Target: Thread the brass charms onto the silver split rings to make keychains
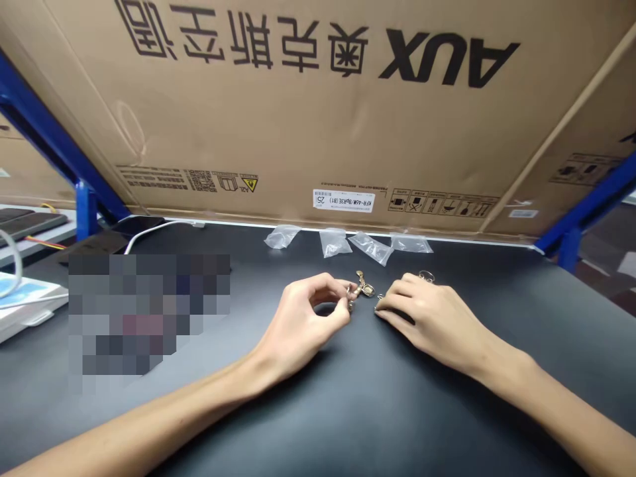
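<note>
My left hand [311, 318] is closed in a pinch, thumb against forefinger, on a small metal ring [348, 291]. Just beyond its fingertips lies a gold-coloured keychain [366, 289] with a ring and a dangling charm, on the black tabletop. A short gap away, my right hand [422, 311] rests low over the table with its fingers drawn together. At those fingertips a tiny metal piece [380, 298] shows, mostly covered, so its kind is unclear. Behind the right knuckles another metal ring [426, 275] peeks out, partly hidden.
Several small clear plastic bags [335, 243] lie along the table's back edge. A big cardboard box [278, 126] with upside-down print rises behind, between blue metal posts [85, 209]. At left are a white cable [149, 228], a white box [24, 305] and a blurred-out patch [144, 318].
</note>
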`<state>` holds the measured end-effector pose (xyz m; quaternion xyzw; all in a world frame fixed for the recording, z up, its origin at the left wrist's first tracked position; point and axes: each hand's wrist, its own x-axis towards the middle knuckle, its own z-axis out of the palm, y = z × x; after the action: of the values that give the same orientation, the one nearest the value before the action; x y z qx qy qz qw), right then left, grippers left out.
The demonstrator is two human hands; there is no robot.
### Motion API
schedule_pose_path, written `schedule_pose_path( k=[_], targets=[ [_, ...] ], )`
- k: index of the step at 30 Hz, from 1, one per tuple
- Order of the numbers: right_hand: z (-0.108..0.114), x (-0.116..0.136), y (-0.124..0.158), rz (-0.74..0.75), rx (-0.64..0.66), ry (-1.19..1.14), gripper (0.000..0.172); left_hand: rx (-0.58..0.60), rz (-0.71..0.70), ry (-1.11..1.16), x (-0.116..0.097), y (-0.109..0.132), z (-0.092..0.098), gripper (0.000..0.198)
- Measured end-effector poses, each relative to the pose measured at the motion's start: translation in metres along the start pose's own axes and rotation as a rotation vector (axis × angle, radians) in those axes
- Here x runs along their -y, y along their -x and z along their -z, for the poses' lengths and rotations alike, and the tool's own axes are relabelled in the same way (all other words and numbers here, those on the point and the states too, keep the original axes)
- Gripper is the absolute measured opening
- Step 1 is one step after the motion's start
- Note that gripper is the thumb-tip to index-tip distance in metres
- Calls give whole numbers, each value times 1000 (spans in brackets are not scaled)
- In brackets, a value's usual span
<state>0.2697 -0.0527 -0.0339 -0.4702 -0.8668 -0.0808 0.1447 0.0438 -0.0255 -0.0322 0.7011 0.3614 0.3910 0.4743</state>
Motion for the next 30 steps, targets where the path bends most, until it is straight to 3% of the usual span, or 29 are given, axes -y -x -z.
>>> schedule_pose_path(
  k=[4,10,14,18,22,25,30],
  targets=[
    [-1,4,0,9,-35,1,21,-26,-13,1,1,0,-1,5],
    [9,18,-2,-199,-144,-443,12,16,-55,-82,0,3,-2,7],
    [12,28,-4,-250,-205,-532,10,52,-149,-209,-2,6,-4,8],
    [8,33,-2,-115,-277,-459,11,70,-173,-284,-1,7,-6,8],
    [4,33,1,91,-350,-198,12,55,-109,-228,0,6,-3,9],
    [2,31,2,80,-401,-81,10,42,-111,-212,-1,5,-2,9],
    [2,29,0,69,-414,-111,9,85,-180,-267,-3,8,-5,10]
  ],
)
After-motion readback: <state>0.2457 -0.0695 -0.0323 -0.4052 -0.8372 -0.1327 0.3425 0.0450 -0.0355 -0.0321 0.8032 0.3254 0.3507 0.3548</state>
